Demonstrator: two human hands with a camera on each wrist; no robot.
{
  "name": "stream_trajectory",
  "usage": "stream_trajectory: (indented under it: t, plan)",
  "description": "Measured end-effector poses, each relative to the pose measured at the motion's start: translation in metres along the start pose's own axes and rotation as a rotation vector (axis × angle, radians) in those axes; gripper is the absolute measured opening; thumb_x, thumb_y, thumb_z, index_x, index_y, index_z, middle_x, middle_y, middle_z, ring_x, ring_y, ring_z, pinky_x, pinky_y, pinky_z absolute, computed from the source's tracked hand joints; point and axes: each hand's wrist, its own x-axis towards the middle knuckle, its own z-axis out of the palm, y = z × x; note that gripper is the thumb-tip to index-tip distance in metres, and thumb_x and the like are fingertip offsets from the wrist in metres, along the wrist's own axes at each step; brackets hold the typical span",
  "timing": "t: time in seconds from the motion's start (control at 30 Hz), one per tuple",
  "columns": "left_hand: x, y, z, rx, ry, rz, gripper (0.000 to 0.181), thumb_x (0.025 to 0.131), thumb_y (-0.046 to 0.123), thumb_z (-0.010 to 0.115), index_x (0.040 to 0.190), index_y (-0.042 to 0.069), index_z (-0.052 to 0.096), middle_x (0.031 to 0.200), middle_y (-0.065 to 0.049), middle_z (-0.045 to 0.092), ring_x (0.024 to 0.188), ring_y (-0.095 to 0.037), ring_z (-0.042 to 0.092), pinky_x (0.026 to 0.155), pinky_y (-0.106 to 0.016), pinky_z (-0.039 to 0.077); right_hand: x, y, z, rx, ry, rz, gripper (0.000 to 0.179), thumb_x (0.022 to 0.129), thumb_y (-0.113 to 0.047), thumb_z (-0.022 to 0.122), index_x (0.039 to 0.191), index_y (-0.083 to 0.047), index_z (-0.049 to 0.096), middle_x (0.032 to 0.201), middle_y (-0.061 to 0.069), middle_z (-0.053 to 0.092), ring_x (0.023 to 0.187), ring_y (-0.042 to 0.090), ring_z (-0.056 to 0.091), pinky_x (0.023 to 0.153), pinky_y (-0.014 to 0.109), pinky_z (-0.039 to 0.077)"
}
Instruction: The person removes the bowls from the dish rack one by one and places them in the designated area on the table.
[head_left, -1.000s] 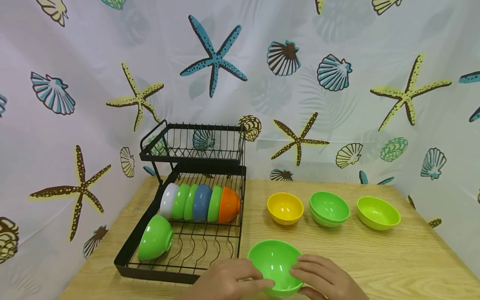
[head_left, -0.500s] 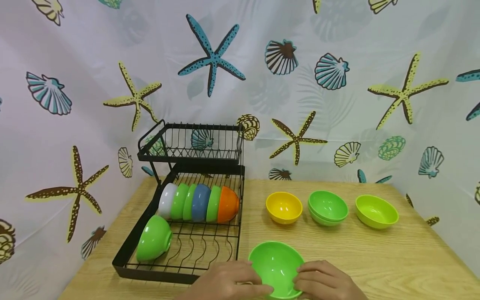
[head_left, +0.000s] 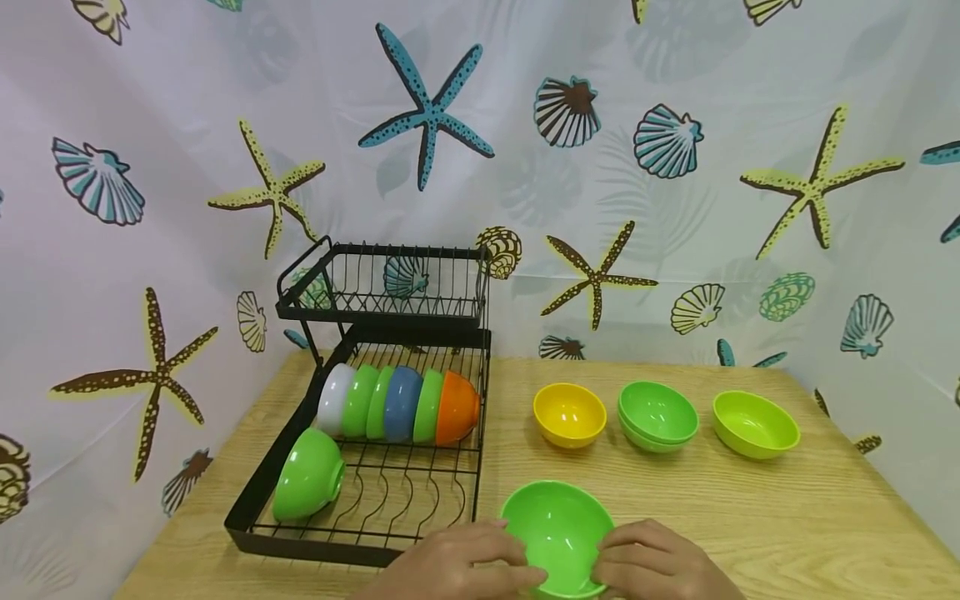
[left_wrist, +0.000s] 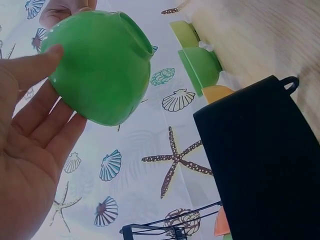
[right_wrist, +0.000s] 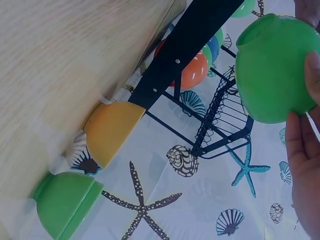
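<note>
Both hands hold a green bowl [head_left: 558, 533] at the bottom middle of the head view, its inside facing the head camera. On its left side, my left hand [head_left: 457, 562] grips the rim area. My right hand [head_left: 663, 562] holds the opposite side, fingers bent at the rim. From the left wrist, the bowl's outer wall [left_wrist: 100, 70] shows, with the left thumb on it and the other fingers along its edge. In the right wrist view, the right thumb and fingers touch the bowl [right_wrist: 277, 70] beside its raised foot. The bowl appears lifted off the table.
A black dish rack [head_left: 315, 548] stands left, with a row of white, green, blue and orange bowls and a tilted green bowl [head_left: 306, 479] in front. Right of it are a yellow bowl [head_left: 570, 417], stacked green bowls [head_left: 660, 412] and a lime bowl [head_left: 756, 425].
The held bowl has shifted slightly right and tipped a little more toward the head camera. The right hand's fingers have drawn in at its rim; the left hand has barely moved.
</note>
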Motion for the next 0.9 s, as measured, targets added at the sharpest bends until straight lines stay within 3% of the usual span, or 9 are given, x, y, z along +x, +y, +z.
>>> stream_trajectory:
  t: [0.13,0.23,0.33,0.4,0.53,0.73,0.77,0.9]
  plan:
    - [-0.002,0.000,0.002,0.011,0.011,-0.085,0.044,0.095,0.027,0.061,0.137,0.016,0.054,0.138,-0.005,0.052,0.128,-0.020,0.049,0.103,-0.034,0.045,-0.001,-0.003,-0.003,-0.033,-0.011,0.065,0.019,0.084,-0.023,0.074,0.101,-0.015,0.071,0.098,-0.005,0.069,0.096,0.014,0.061,0.090,0.018,0.047]
    - [-0.005,-0.001,0.002,0.076,-0.020,-0.207,0.055,0.096,0.037,0.056,0.146,0.022,0.041,0.153,-0.007,0.031,0.137,-0.029,0.038,0.099,-0.041,0.048,-0.004,-0.001,-0.008,-0.090,-0.008,0.122,0.014,0.092,-0.026,0.065,0.100,-0.017,0.071,0.099,-0.006,0.069,0.096,0.014,0.061,0.093,0.015,0.045]
    - [-0.011,-0.005,0.001,0.120,-0.057,-0.324,0.062,0.096,0.045,0.053,0.151,0.027,0.031,0.158,-0.005,0.018,0.141,-0.033,0.030,0.096,-0.049,0.049,-0.009,0.008,-0.013,-0.150,0.023,0.151,0.024,0.100,-0.027,0.052,0.098,-0.015,0.072,0.098,-0.004,0.069,0.094,0.015,0.061,0.094,0.014,0.044]
    - [-0.015,-0.008,0.000,0.104,-0.075,-0.394,0.064,0.095,0.046,0.054,0.151,0.031,0.028,0.159,-0.001,0.015,0.143,-0.033,0.026,0.097,-0.052,0.047,-0.014,0.015,-0.017,-0.187,0.049,0.173,0.032,0.103,-0.027,0.045,0.097,-0.013,0.073,0.096,-0.003,0.070,0.094,0.014,0.060,0.094,0.012,0.044]
    - [-0.021,-0.012,-0.002,0.069,-0.120,-0.484,0.068,0.094,0.044,0.058,0.152,0.036,0.023,0.160,0.003,0.012,0.145,-0.032,0.018,0.102,-0.055,0.042,-0.025,0.032,-0.025,-0.251,0.124,0.246,0.038,0.102,-0.031,0.045,0.095,-0.008,0.074,0.094,0.003,0.070,0.095,0.012,0.060,0.093,0.009,0.044]
    - [-0.025,-0.014,-0.008,0.061,-0.159,-0.585,0.067,0.094,0.048,0.055,0.151,0.039,0.021,0.160,0.006,0.011,0.147,-0.029,0.014,0.104,-0.057,0.038,-0.034,0.054,-0.036,-0.361,0.192,0.458,0.045,0.100,-0.038,0.043,0.093,-0.007,0.075,0.089,0.006,0.072,0.095,0.004,0.061,0.083,0.003,0.044]
    - [-0.026,-0.015,-0.008,0.066,-0.156,-0.592,0.066,0.094,0.048,0.054,0.151,0.039,0.021,0.160,0.006,0.011,0.147,-0.028,0.014,0.105,-0.057,0.037,-0.035,0.057,-0.037,-0.378,0.197,0.484,0.045,0.100,-0.038,0.044,0.092,-0.006,0.075,0.089,0.007,0.071,0.092,0.006,0.062,0.080,0.002,0.044]
    - [-0.032,-0.015,-0.010,0.081,-0.125,-0.611,0.065,0.094,0.045,0.056,0.151,0.040,0.022,0.160,0.006,0.013,0.147,-0.026,0.014,0.105,-0.058,0.036,-0.041,0.073,-0.038,-0.478,0.209,0.561,0.007,0.085,-0.008,0.070,0.089,-0.004,0.075,0.086,0.010,0.071,0.079,0.023,0.065,0.074,0.002,0.045]
